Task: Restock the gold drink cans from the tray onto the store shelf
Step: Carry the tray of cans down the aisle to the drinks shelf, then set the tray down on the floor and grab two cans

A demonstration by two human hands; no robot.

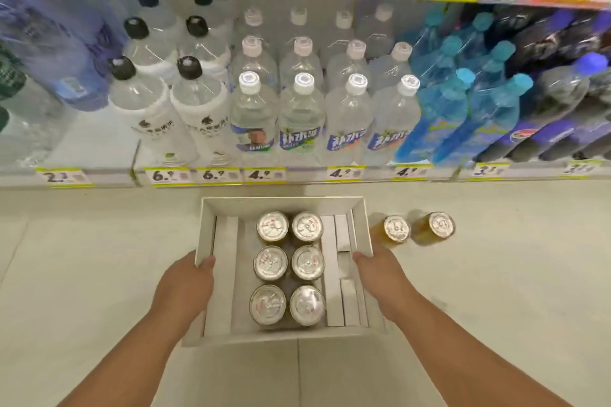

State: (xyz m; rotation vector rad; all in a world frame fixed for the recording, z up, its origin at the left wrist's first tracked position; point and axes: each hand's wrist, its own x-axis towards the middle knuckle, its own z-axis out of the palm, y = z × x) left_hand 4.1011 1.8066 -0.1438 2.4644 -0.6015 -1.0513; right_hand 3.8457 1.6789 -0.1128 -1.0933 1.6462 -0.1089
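A white cardboard tray [284,203] is held over the pale floor, below the shelf front. Several gold drink cans [287,266] stand upright inside it in two columns, silver tops showing. My left hand [186,287] grips the tray's left wall, thumb inside. My right hand [380,277] grips the right wall the same way. Two more gold cans [396,229] [441,225] stand on the floor just right of the tray. White cardboard dividers lie inside the tray along both sides.
The store shelf [297,175] ahead is packed with bottles: clear water bottles with black caps [188,82] at left, white-capped ones [304,99] in the middle, blue bottles [463,109] at right. Yellow price tags line the shelf edges. Pale floor tiles spread around the tray.
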